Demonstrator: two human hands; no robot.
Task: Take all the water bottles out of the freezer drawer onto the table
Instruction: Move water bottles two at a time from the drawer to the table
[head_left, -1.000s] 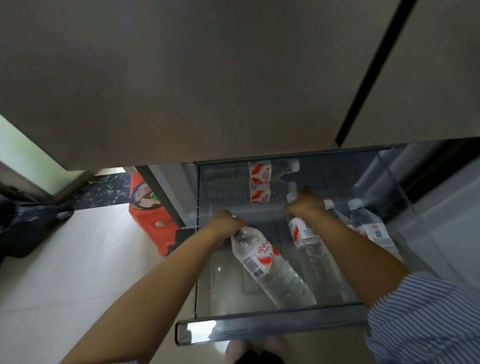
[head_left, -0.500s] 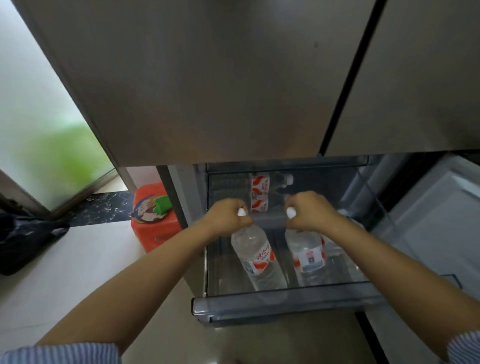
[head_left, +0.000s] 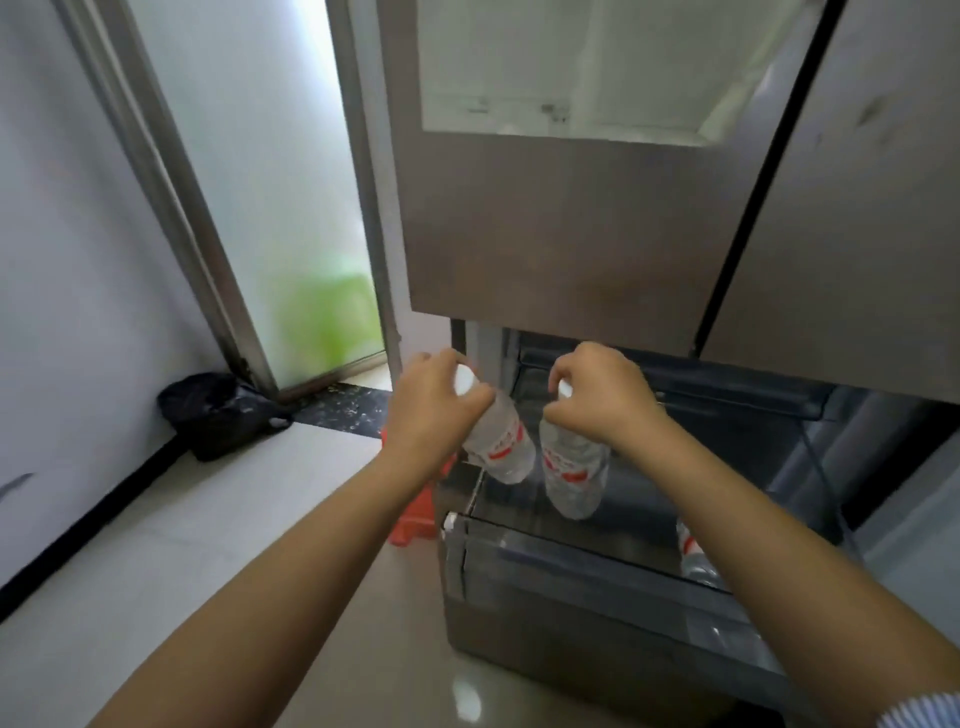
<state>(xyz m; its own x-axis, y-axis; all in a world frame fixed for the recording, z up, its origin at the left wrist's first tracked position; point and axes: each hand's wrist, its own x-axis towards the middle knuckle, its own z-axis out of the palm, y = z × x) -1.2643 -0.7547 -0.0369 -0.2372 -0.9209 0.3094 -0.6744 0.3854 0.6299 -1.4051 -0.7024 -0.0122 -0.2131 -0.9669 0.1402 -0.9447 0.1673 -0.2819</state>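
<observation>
Both hands (head_left: 434, 410) (head_left: 605, 395) fisted round bottle necks (head_left: 501, 441) (head_left: 571, 467)

A home kitchen: tall fridge (head_left: 597, 218), tiled floor (head_left: 182, 545), frosted sliding door (head_left: 270, 182)

I am holding two bottles (head_left: 501, 441) of clear, shiny plastic with white plastic caps (head_left: 464, 379) and red and white labels that look like paper. The drawer (head_left: 571, 566) is looking like smooth, see-through plastic. The fridge doors (head_left: 561, 228) are looking like dull brown metal. The floor (head_left: 171, 530) is looking smooth and glossy. The black bag (head_left: 218, 413) is looking like crinkly plastic.
</observation>
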